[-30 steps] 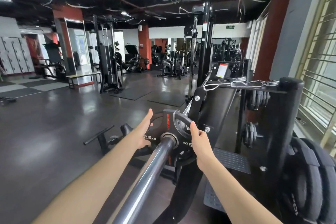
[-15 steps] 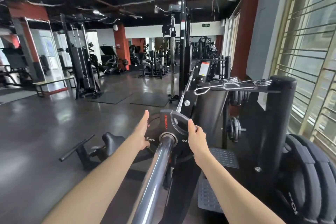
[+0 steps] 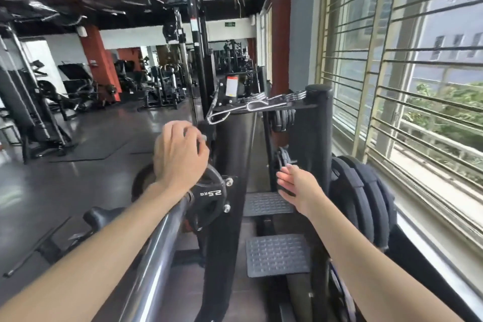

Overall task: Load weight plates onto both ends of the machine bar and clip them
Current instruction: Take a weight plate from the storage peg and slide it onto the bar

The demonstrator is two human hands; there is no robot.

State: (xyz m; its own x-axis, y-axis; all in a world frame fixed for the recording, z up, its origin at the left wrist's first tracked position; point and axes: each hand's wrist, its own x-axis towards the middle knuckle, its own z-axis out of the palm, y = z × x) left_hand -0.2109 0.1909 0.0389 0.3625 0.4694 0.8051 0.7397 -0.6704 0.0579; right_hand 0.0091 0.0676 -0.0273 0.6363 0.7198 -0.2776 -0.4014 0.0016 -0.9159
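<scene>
Head view. A steel machine bar (image 3: pixel 154 246) runs from the lower edge up and to the right, and carries a black weight plate (image 3: pixel 209 197) marked 2.5 KG, seated on the bar against the dark upright frame (image 3: pixel 230 165) of the machine.

The left hand (image 3: pixel 180 154) is above the plate, back of the hand toward the camera, fingers loosely curled; its heel lies over the plate's upper rim. Whether the fingertips touch anything cannot be told, because the hand hides them. The plate sits just below and slightly to the right of this hand, with its printed face fully exposed.

The right hand (image 3: pixel 298 187) is held in the air to the right of the plate, well apart from it, palm turned left and fingers extended and relaxed, holding nothing. It is in front of a black plate rack (image 3: pixel 317 125).

Several chrome spring clips (image 3: pixel 251 108) lie on the rack's top shelf, above and between the two hands, touched by neither. Large black plates (image 3: pixel 363 196) are stored on the rack at the right, beside a barred window (image 3: pixel 405 60). Two textured foot plates (image 3: pixel 277 253) lie below the right forearm.
</scene>
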